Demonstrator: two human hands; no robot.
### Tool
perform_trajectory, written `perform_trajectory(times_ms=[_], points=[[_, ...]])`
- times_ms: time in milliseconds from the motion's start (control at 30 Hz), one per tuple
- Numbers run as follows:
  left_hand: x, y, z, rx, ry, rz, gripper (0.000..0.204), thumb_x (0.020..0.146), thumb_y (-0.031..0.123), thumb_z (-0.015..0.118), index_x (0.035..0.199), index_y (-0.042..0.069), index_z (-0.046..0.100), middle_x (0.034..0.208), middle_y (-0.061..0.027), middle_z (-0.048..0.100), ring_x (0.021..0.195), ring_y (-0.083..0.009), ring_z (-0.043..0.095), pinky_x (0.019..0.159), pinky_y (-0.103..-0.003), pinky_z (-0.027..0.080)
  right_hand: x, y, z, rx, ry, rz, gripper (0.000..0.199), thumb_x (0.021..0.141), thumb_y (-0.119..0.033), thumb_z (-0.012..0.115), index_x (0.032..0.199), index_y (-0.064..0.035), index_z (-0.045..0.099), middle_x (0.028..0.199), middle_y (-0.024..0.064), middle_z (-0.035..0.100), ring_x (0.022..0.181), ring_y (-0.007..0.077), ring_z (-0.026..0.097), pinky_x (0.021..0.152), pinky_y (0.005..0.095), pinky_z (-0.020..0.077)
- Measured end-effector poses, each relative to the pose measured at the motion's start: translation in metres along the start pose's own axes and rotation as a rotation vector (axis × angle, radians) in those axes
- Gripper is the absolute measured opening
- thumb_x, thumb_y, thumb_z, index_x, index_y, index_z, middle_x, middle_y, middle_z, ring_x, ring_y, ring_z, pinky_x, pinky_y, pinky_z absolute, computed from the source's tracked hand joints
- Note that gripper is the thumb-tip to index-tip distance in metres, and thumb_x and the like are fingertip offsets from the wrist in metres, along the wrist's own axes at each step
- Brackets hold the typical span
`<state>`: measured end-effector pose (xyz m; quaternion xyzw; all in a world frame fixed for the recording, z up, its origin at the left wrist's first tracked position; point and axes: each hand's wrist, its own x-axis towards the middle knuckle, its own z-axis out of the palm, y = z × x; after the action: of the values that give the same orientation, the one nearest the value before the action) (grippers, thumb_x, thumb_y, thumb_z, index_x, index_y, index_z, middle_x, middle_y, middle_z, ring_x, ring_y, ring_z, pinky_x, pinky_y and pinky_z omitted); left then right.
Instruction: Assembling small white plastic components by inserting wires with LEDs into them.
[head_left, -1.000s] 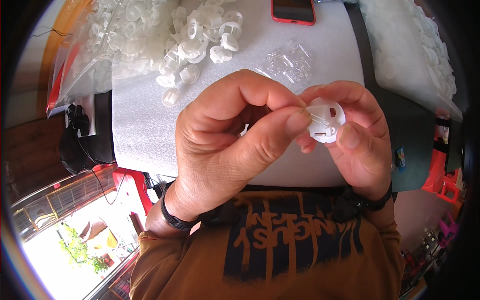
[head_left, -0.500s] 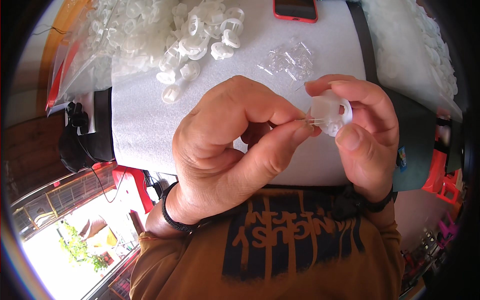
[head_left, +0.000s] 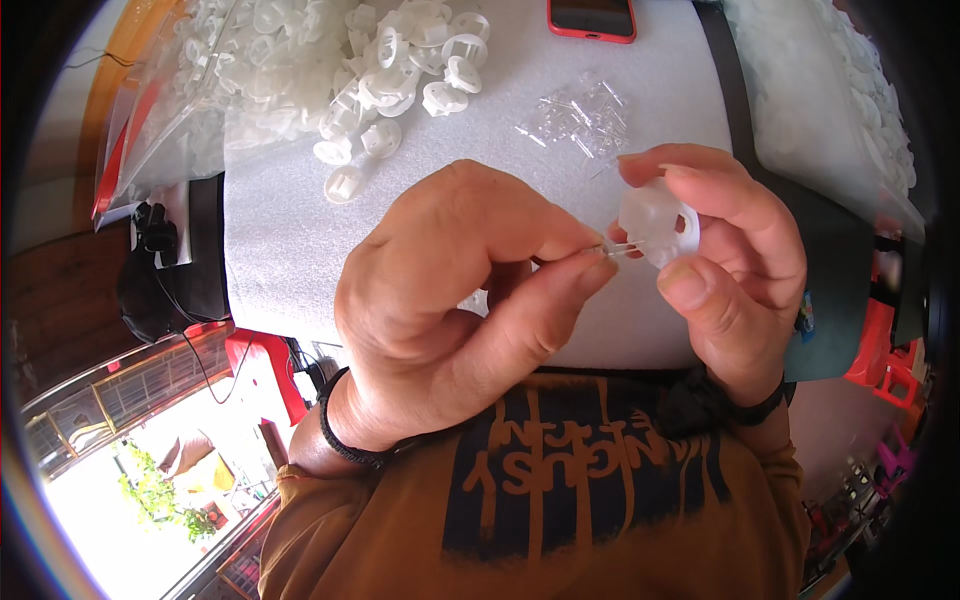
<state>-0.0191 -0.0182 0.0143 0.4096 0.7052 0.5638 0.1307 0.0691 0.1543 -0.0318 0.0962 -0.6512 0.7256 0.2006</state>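
In a fingertip pinch, my left hand (head_left: 440, 290) holds a small clear LED (head_left: 620, 248). Its two thin wire legs point right, and their tips meet or overlap the near side of a white translucent plastic holder (head_left: 650, 212). I cannot tell whether the tips are inside it. The holder, a short cup with a flanged rim and a hole, sits between the thumb and fingers of my right hand (head_left: 750, 240). Beyond the hands lies a loose heap of similar clear LEDs (head_left: 585, 112) on the pale foam-covered table (head_left: 290, 240).
A large pile of white plastic holders (head_left: 390, 75) spreads over the far left, partly in a clear bag (head_left: 190, 130). Another bag of white parts (head_left: 830, 100) lies at the far right. A red-cased phone (head_left: 590, 18) rests at the far edge.
My left hand has shifted slightly left and down, and the LED's legs now slant upward to the right. My right thumb has moved a little left along the holder, which has turned slightly.
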Motion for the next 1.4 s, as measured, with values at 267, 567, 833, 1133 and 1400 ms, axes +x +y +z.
perform_trajectory(times_ms=[267,567,833,1133,1400], points=[[-0.002,-0.003,0.001,-0.106,0.029,-0.033,0.007,0.075,-0.002,0.06,0.081,0.0,0.056,0.079,-0.0091,0.055,0.072,-0.0137,0.051,0.064,-0.025,0.041,-0.001,-0.004,0.005,0.007,0.018,-0.002,0.041,0.077,-0.012,0.06,0.116,-0.0004,0.049,0.115,0.0215,0.048,0.098,0.0226,0.052,0.08,0.034,0.0479],[-0.003,-0.003,0.0,0.02,0.0,0.049,0.014,0.075,-0.002,0.063,0.087,0.001,0.056,0.084,-0.0094,0.053,0.072,-0.0136,0.051,0.065,-0.023,0.041,0.0,-0.003,0.01,0.016,0.057,0.053,0.042,0.079,-0.018,0.06,0.115,0.0006,0.048,0.113,0.021,0.049,0.104,0.0245,0.05,0.082,0.0329,0.0445],[-0.002,-0.002,0.002,0.098,0.026,0.111,0.014,0.075,-0.002,0.063,0.087,0.0,0.057,0.082,-0.0097,0.055,0.072,-0.014,0.051,0.065,-0.024,0.04,-0.001,-0.001,0.009,0.068,0.044,0.101,0.041,0.078,-0.016,0.059,0.114,0.0011,0.049,0.112,0.0208,0.05,0.105,0.0257,0.049,0.089,0.0358,0.0393],[-0.005,-0.006,-0.001,-0.04,-0.02,-0.035,0.014,0.073,-0.003,0.064,0.084,0.0,0.058,0.08,-0.0083,0.055,0.071,-0.014,0.051,0.064,-0.024,0.039,0.0,-0.003,0.004,-0.173,-0.058,-0.025,0.04,0.078,-0.011,0.059,0.115,0.0023,0.05,0.113,0.02,0.049,0.104,0.0272,0.05,0.089,0.036,0.039],[-0.006,-0.012,0.003,-0.005,-0.014,0.047,0.014,0.072,-0.003,0.065,0.084,0.0,0.058,0.08,-0.0089,0.057,0.069,-0.0152,0.051,0.063,-0.025,0.04,-0.001,-0.002,0.003,-0.141,-0.109,0.006,0.043,0.077,-0.009,0.06,0.116,0.0038,0.049,0.116,0.0197,0.047,0.106,0.0274,0.049,0.091,0.0371,0.0374]])
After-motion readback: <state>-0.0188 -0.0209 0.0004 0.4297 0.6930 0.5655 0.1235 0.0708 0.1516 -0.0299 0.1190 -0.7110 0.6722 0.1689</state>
